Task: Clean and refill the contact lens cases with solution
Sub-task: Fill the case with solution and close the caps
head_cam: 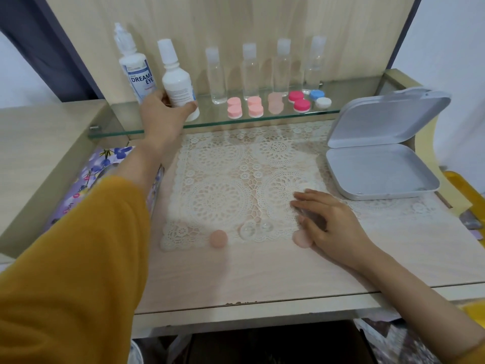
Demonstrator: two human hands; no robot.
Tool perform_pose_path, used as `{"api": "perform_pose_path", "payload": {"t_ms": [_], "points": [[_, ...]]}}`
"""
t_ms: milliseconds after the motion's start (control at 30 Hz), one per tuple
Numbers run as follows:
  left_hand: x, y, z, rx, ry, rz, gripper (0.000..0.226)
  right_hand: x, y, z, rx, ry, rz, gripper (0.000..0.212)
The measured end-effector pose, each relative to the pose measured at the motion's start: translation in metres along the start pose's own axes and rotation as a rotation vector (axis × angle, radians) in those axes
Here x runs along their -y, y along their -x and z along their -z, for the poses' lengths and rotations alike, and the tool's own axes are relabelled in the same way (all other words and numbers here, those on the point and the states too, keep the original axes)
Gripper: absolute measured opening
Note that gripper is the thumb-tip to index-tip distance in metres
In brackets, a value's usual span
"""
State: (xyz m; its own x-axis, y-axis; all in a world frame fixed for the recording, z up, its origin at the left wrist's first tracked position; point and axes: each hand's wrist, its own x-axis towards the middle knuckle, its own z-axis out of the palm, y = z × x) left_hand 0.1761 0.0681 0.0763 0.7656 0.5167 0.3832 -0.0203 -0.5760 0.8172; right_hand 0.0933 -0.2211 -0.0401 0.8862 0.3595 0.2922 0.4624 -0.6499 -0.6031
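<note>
My left hand point(164, 111) grips a white solution bottle point(176, 80) standing on the glass shelf point(262, 119). A second bottle labelled Dream Eye point(135, 72) stands just left of it. An open clear lens case point(256, 228) lies on the lace mat point(236, 179) near the front. One pink cap point(218, 238) lies to its left. Another pink cap point(301, 239) lies to its right, partly under my right hand point(328, 224), which rests flat on the mat with straight fingers. Several closed lens cases, pink point(234, 108), red point(299, 100) and blue-white point(320, 99), sit on the shelf.
Several clear travel bottles point(250, 72) stand along the back of the shelf. An open grey tin box point(380, 166) sits at the right. A floral tissue pack point(105, 169) lies at the left, under the shelf end. The desk's front edge is near me.
</note>
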Motion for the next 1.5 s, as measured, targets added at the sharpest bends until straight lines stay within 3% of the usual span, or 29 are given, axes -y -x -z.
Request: {"api": "perform_pose_path", "payload": {"t_ms": [267,533,1000,1133,1333,1500], "points": [[-0.009,0.06,0.031,0.165,0.003,-0.034,0.036,0.0,0.0,0.001,-0.001,0.015,0.012,0.026],[0.028,0.121,0.039,0.332,0.002,0.103,0.037,0.002,0.0,0.003,0.015,0.022,0.007,0.026],[0.042,0.133,0.053,0.447,0.038,0.114,0.059,0.016,-0.001,0.011,0.015,-0.036,-0.063,0.033],[0.019,0.121,0.071,0.38,0.066,0.004,0.048,0.046,-0.017,0.012,-0.032,-0.045,-0.018,0.029],[-0.007,0.103,0.087,0.478,-0.028,-0.24,0.04,0.116,-0.053,-0.021,0.117,-0.397,-0.038,0.045],[-0.008,0.092,0.08,0.46,-0.161,-0.333,0.02,0.133,-0.063,-0.05,0.101,-0.551,-0.056,0.045]]}}
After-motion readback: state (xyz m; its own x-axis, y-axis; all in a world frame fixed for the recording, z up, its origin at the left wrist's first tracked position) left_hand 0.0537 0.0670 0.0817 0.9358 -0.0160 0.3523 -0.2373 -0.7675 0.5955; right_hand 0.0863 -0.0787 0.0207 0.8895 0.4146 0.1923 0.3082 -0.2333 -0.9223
